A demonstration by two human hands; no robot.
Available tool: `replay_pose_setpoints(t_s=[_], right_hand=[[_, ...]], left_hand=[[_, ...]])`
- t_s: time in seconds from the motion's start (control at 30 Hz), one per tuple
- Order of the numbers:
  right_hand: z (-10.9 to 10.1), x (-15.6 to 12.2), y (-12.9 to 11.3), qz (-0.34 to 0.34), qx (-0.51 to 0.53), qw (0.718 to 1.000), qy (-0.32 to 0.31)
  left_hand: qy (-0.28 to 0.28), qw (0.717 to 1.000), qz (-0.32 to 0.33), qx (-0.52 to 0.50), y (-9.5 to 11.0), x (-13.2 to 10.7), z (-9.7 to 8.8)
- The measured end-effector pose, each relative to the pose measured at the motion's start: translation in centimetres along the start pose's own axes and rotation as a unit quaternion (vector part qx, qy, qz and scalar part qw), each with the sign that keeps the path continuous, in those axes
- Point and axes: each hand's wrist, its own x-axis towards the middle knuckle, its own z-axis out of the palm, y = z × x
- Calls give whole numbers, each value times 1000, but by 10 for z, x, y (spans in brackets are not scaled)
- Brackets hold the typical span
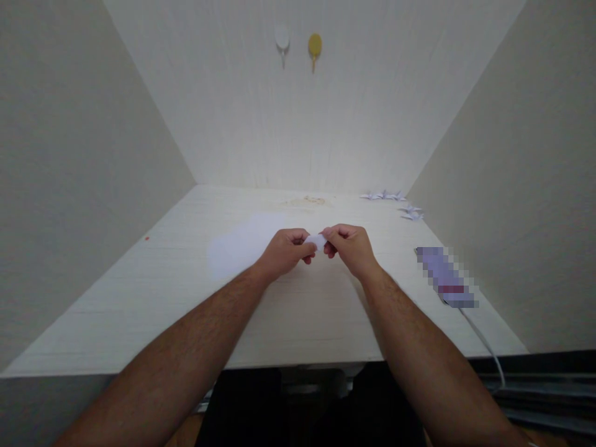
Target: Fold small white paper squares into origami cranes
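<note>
A small piece of white paper is held up between my two hands above the middle of the table. My left hand pinches its left side, the thumb lying over the front. At the other end, the thumb and fingertips of my right hand grip the right edge. The paper looks folded small, but its exact folds are too fine to make out. Behind and to the left of my left hand, white paper sheets lie flat on the table.
Several white folded paper cranes stand at the back right of the white table. A blurred-out phone-like device with a white cable lies right. White and yellow hooks hang on the back wall. Panels rise on both sides.
</note>
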Motion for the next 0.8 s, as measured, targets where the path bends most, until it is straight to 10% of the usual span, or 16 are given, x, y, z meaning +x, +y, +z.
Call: replay_pose_setpoints(t_s=[0.57, 0.8], right_hand=[[2, -2, 4, -8, -83, 996, 2], [3, -1, 15, -184, -205, 960, 56]], left_hand=[[19, 997, -54, 53, 5, 1, -2], [96, 995, -4, 25, -1, 3, 5]])
